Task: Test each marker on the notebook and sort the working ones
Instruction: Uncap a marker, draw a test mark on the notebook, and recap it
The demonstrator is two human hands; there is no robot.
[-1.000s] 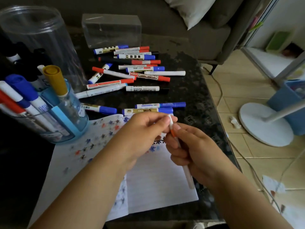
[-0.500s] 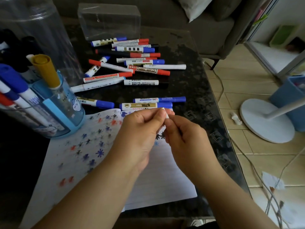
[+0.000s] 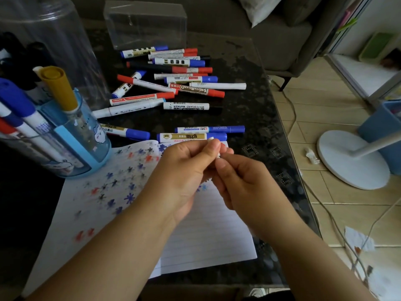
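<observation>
Both hands point(image 3: 186, 170) pinch marker point(image 3: 213, 146), upright.

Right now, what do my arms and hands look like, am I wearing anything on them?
Both forearms are bare as far as the view reaches: no sleeves show. The left hand and the right hand have no gloves, and no rings, watch or bracelet are visible. Fingernails look short and unpainted. No marks show on the hands, though ink stains would be hard to tell here.

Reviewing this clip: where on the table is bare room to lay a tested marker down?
Bare dark table lies right of the loose marker pile, to its right edge. The lower lined half of the notebook is unmarked. A narrow strip separates the pile from the two blue markers above the notebook. Crowded: the pile and the left side, with the blue pen holder.
</observation>
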